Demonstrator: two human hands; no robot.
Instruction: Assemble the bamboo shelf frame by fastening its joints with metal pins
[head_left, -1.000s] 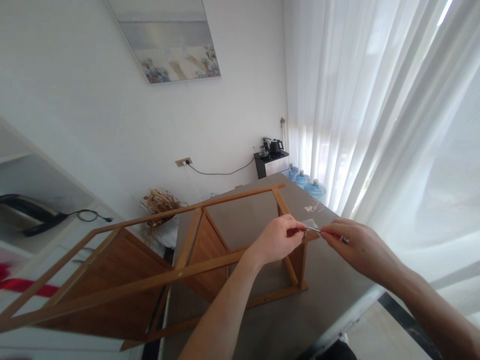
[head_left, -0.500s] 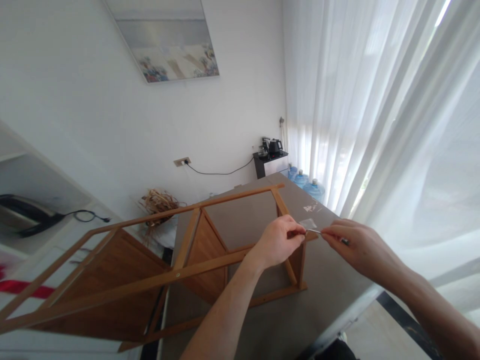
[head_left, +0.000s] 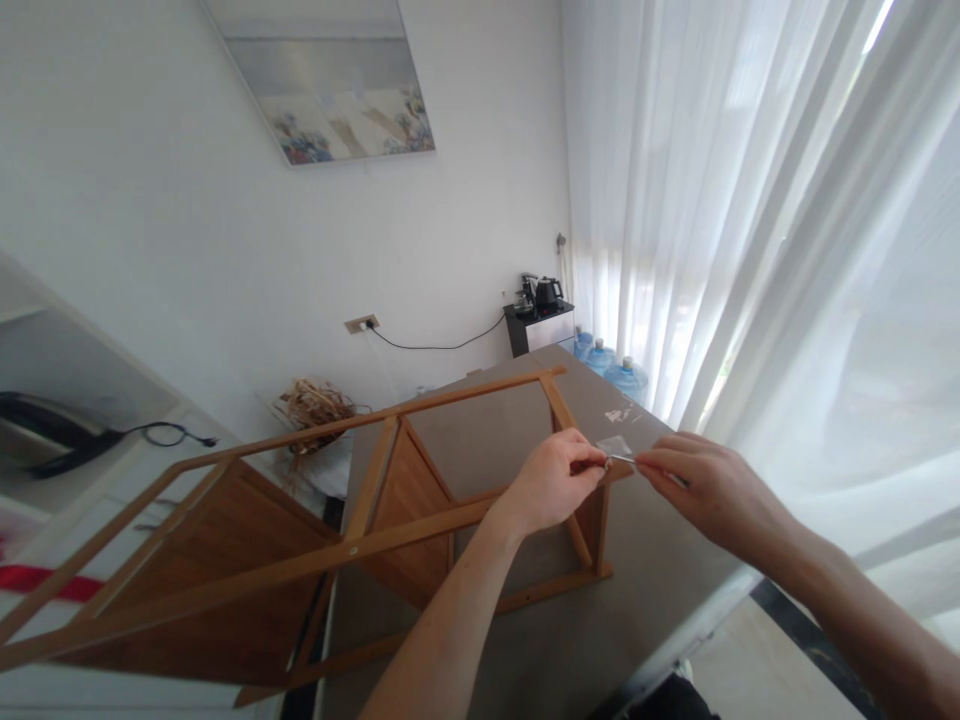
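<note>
Head view: compared with a second ago, the whole scene sits slightly further left, and the dark end of the tool under the right palm shows as a thinner sliver; otherwise the hands keep nearly the same pose. The right hand (head_left: 705,487) has its thumb and fingers clamped on a thin metal tool (head_left: 622,458), whose bare shaft spans the small gap between the two hands, its tip at the left fingertips. The left hand (head_left: 559,482) has thumb and forefinger drawn close together at the near right corner of a wooden frame (head_left: 420,535); whether they grip the tip or a small fitting there, I cannot tell. That frame lies on its side across a grey table (head_left: 660,560), overhanging its left edge, with a clear plastic piece (head_left: 613,443) just beyond the fingertips.
</note>
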